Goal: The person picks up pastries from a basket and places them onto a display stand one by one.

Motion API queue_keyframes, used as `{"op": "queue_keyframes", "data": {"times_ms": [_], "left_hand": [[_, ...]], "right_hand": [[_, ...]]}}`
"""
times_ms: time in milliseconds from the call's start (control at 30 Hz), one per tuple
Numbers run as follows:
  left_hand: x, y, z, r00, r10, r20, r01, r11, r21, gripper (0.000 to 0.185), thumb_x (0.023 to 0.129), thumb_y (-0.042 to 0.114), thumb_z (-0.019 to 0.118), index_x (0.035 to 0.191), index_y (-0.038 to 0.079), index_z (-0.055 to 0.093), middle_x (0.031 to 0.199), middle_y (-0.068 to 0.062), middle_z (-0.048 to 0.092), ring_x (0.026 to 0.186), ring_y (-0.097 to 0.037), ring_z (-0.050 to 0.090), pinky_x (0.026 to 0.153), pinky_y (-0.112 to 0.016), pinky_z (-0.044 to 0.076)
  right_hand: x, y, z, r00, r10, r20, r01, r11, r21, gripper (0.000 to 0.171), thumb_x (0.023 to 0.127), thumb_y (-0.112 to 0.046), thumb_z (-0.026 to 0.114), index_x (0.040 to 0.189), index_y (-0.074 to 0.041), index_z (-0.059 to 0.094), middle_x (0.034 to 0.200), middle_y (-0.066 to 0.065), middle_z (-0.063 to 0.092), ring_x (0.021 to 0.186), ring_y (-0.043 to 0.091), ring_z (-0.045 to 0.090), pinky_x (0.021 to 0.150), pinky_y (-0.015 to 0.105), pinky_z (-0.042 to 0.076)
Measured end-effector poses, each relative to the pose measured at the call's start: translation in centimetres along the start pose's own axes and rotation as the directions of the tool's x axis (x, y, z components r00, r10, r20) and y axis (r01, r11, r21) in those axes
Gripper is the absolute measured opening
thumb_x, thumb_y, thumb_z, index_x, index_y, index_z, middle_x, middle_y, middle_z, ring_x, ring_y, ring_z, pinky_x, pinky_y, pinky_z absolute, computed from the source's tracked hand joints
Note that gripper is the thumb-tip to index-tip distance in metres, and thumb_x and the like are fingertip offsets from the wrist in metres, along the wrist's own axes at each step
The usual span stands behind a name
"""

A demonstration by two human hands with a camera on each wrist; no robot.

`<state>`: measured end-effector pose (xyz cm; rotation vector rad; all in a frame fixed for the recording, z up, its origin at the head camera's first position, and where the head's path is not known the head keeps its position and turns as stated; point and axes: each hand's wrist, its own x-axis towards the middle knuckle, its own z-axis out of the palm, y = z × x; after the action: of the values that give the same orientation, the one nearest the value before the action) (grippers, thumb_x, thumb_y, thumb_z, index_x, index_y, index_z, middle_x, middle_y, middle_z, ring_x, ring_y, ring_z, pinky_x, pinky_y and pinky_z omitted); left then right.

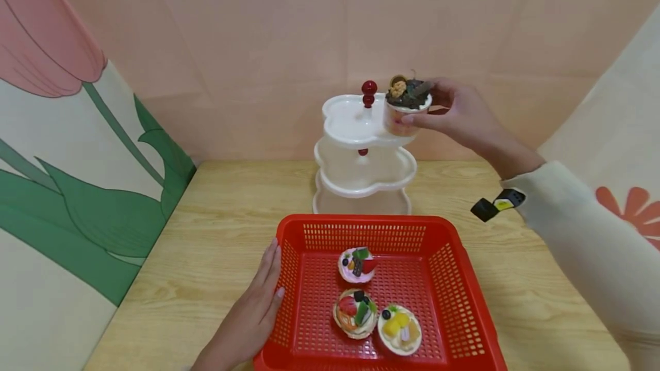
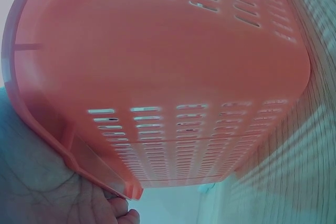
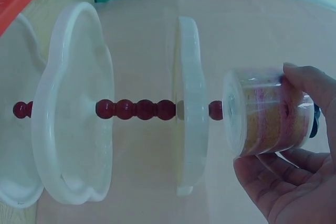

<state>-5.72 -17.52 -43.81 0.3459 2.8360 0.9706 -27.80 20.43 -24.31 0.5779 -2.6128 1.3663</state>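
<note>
A peach cloth [image 1: 258,44] fills the back, behind the wood-grain desk [image 1: 206,245]. A red perforated basket [image 1: 361,220] takes up the near part of the desk and hides the front of the lowest tier of a white three-tier stand [image 1: 362,192]. Inside the basket sit three small desserts: a fruit-topped tart [image 1: 356,325], a cream cup with yellow pieces [image 1: 399,342] just beside it, and a pink-creamed one [image 1: 356,265] farther back. Red beads [image 1: 369,88] rise from the middle of the top tier.

The dessert cup [image 1: 393,123] is clear-walled, with tan and pink layers under a dark crumbly topping and a nutty tan piece. It is upright over the right part of the top tier; the right wrist view suggests a slight gap beneath it, though the angle makes that hard to judge.

The right hand [image 1: 461,110] reaches in from the right, grasping the cup between thumb and fingers. The left hand [image 1: 252,308] lies unclenched, its fingers extended along the basket's left side.
</note>
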Motion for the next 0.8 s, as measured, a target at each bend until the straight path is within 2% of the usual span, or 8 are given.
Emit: {"op": "queue_keyframes", "data": {"times_ms": [133, 267, 367, 667, 800], "left_hand": [[0.0, 0.1, 0.1, 1.0, 0.01, -0.011, -0.01, 1.0, 0.001, 0.067, 0.11, 0.02, 0.042, 0.164, 0.024, 0.002, 0.169, 0.017, -0.01, 0.153, -0.006, 0.002, 0.117, -0.045, 0.026], [0.0, 0.2, 0.2, 1.0, 0.018, -0.022, -0.018, 1.0, 0.001, 0.068, 0.109, 0.019, 0.043, 0.164, 0.023, 0.002, 0.169, 0.015, -0.01, 0.154, -0.01, 0.004, 0.116, -0.048, 0.028], [0.0, 0.2, 0.2, 1.0, 0.006, -0.013, -0.006, 1.0, -0.006, 0.068, 0.11, 0.02, 0.042, 0.164, 0.023, 0.002, 0.169, 0.016, -0.01, 0.154, -0.008, 0.003, 0.117, -0.047, 0.027], [-0.1, 0.3, 0.2, 1.0, -0.009, -0.001, 0.009, 0.999, -0.03, 0.068, 0.11, 0.022, 0.042, 0.164, 0.027, 0.001, 0.169, 0.019, -0.01, 0.153, -0.004, 0.001, 0.117, -0.046, 0.029], [-0.2, 0.4, 0.2, 1.0, -0.01, -0.002, 0.01, 0.999, -0.034, 0.068, 0.11, 0.022, 0.042, 0.164, 0.027, 0.002, 0.169, 0.019, -0.01, 0.152, -0.003, 0.001, 0.117, -0.046, 0.028]], "right_hand": [[0.7, 0.3, 0.3, 1.0, 0.011, -0.009, -0.011, 1.0, -0.019, 0.065, 0.084, -0.033, 0.085, 0.138, -0.009, 0.059, 0.126, 0.007, 0.065, 0.104, 0.017, 0.064, 0.08, 0.013, 0.053], [1.6, 0.9, 0.8, 1.0, -0.028, -0.012, 0.028, 0.999, 0.023, 0.058, 0.082, -0.026, 0.087, 0.131, -0.005, 0.063, 0.121, 0.007, 0.067, 0.099, 0.014, 0.068, 0.08, 0.014, 0.054], [2.0, 1.2, 1.2, 0.999, -0.044, -0.007, 0.044, 0.998, 0.048, 0.055, 0.081, -0.023, 0.088, 0.127, -0.005, 0.064, 0.119, 0.006, 0.069, 0.097, 0.014, 0.07, 0.08, 0.015, 0.055], [2.1, 1.8, 1.5, 1.0, -0.008, -0.009, 0.008, 1.0, -0.004, 0.064, 0.082, -0.032, 0.087, 0.136, -0.007, 0.062, 0.122, 0.008, 0.067, 0.098, 0.019, 0.066, 0.078, 0.015, 0.053], [2.2, 1.9, 1.6, 1.0, -0.002, -0.002, 0.002, 1.0, -0.011, 0.062, 0.082, -0.034, 0.087, 0.132, -0.007, 0.063, 0.121, 0.008, 0.068, 0.097, 0.019, 0.066, 0.077, 0.015, 0.054]]}}
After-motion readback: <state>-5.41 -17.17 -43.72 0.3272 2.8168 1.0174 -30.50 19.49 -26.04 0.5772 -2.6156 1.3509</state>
